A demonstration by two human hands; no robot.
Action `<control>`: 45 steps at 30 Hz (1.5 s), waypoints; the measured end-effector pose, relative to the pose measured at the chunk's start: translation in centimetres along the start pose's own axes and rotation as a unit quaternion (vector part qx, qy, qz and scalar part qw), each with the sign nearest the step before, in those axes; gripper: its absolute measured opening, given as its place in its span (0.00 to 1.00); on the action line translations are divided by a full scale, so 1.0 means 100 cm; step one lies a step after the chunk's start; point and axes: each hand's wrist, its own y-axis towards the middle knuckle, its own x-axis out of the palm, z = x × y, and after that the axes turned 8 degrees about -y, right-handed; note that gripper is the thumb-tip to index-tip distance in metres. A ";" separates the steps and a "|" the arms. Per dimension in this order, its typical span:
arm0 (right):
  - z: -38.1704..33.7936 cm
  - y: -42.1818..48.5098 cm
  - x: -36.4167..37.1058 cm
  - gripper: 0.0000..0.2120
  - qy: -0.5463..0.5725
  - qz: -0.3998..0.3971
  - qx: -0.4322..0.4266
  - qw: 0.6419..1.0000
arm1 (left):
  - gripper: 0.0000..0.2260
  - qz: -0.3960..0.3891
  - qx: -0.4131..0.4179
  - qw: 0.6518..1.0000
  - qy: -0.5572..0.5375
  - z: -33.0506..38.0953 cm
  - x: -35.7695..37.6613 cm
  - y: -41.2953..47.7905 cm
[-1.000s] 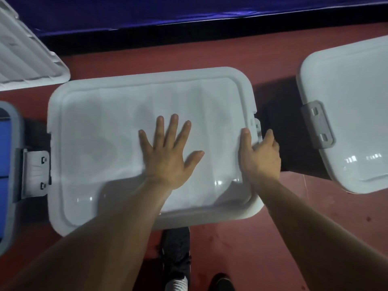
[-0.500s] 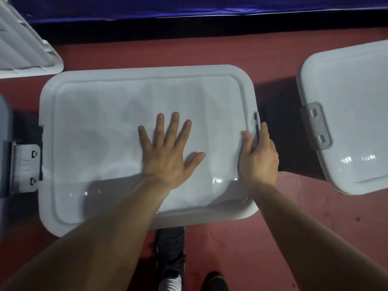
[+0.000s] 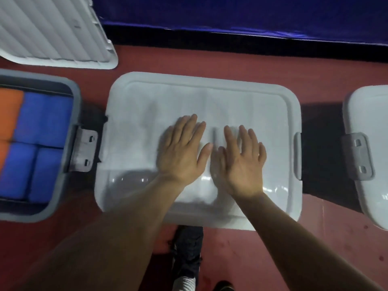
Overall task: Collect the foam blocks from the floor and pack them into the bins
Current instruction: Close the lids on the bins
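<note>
The left hand [image 3: 182, 150] & right hand [image 3: 241, 158] lie flat mid-way on the white plastic bin lid [image 3: 136, 122] — fingers straight, holding nothing. The blue & orange foam blocks [image 3: 42, 122] sit in the open grey bin [image 3: 74, 106] at the floor's left edge. Prob. best: push down evenly, then check the grey side clip [image 3: 297, 156].

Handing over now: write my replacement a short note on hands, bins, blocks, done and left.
Left hand and right hand: open, flat on the middle bin's white plastic lid.
Grey open bin at left holds blue foam blocks and orange foam blocks; a ribbed white lid lies behind it.
White-lidded bin at right: closed.
Done: middle lid on, its right grey latch up.
Left: lid the left bin.
</note>
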 end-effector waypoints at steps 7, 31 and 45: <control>-0.141 0.003 0.035 0.23 -0.002 -0.083 -0.189 0.978 | 0.26 0.107 -0.198 0.973 0.047 -0.126 -0.063 -0.049; -0.153 -0.006 0.054 0.25 -0.043 -0.080 -0.191 0.977 | 0.37 0.125 -0.273 0.951 -0.073 -0.161 -0.055 -0.061; -0.152 -0.005 0.048 0.26 -0.052 -0.165 -0.194 0.966 | 0.32 0.176 -0.123 0.966 0.144 -0.162 -0.046 -0.075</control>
